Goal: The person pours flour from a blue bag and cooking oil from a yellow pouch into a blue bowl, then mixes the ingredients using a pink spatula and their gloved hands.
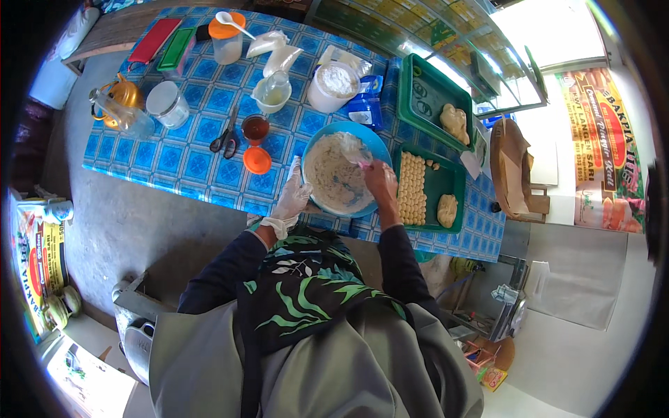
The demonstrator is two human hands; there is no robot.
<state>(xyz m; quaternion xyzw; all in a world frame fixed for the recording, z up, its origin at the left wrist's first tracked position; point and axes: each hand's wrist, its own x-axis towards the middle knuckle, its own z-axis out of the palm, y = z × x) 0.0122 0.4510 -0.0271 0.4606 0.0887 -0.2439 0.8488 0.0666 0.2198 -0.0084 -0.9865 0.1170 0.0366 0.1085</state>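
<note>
The gloved left hand (291, 197) lies spread against the blue bowl's (380, 150) rim. The bare right hand (380, 180) pinches a plastic bag (354, 148) over the dough (333, 174) inside.

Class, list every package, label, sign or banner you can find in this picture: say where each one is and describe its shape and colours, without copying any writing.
Banner: hangs at the right edge, tall rectangle, red, orange and green with food pictures.
Printed sack: on the floor at the left edge, yellow and red with a green border.
Blue packet: on the blue checked tablecloth beyond the blue bowl, flat, blue and white.
Clear plastic bags: near the table's far edge, white, crumpled.
</note>
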